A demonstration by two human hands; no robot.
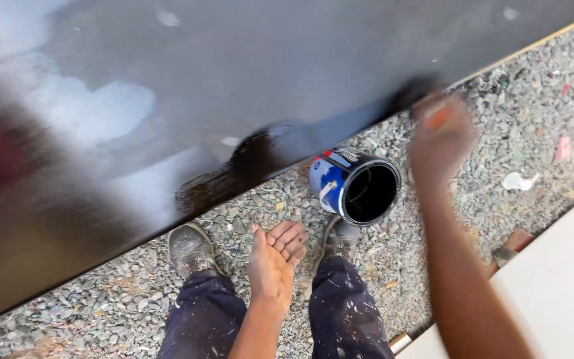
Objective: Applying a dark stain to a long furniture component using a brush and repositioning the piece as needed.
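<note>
The right hand [441, 136] is raised at the lower edge of the large dark panel [267, 73], blurred by motion; something orange shows at its fingers, but what it is, and whether the grip is clenched on it, cannot be told. The left hand [275, 260] hangs released, palm up and fingers loosely spread, holding nothing, above the gravel ground [539, 113] between the two legs. Just far and to the right of it, between the hands, an open paint can [355, 186] with a blue and white label sits on the gravel near the panel's edge, its inside black. Two dusty shoes [191, 247] and paint-speckled dark trousers [204, 319] stand near. A pale board [566, 286] lies at the near right.
</note>
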